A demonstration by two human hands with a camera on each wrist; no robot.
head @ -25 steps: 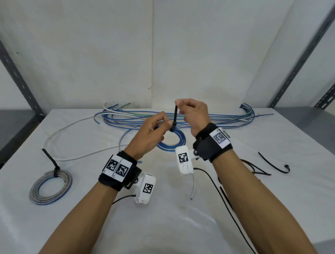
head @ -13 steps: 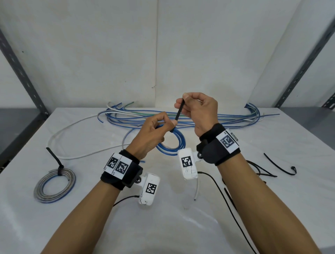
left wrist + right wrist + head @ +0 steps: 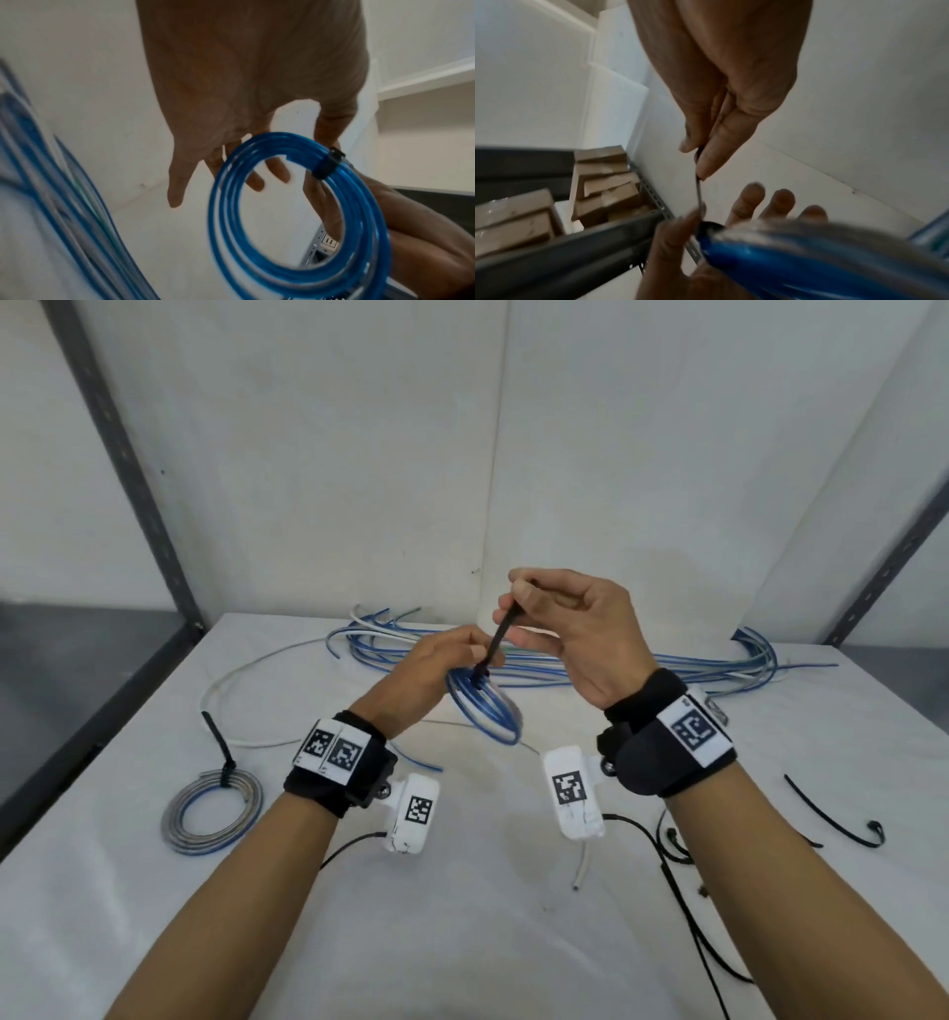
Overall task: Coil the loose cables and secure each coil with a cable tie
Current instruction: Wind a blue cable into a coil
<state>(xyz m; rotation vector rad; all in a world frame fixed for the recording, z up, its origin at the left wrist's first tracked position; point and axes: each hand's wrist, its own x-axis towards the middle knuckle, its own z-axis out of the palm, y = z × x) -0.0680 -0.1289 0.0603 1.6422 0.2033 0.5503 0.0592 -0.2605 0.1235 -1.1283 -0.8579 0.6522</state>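
Blue coiled cable (image 3: 482, 706): held above the desk's middle, bound by a black plastic cable tie (image 3: 494, 643). Left hand (image 3: 426, 675): grip pinching the coil at the tie head. Right hand (image 3: 575, 639): grip pinching the tie's tail, pulled up. Loose blue and white cables (image 3: 590, 662): along far edge. Grey-blue tied coil (image 3: 210, 806): near left edge. Spare black ties (image 3: 832, 816): near right edge. White desk (image 3: 462, 942).

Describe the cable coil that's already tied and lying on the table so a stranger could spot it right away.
Start at the white table and go to its left side, near the dark shelf post. The finished coil lies flat there, grey and blue. Unlike the blue coil held in the hands, it rests alone, its black tie tail sticking up.
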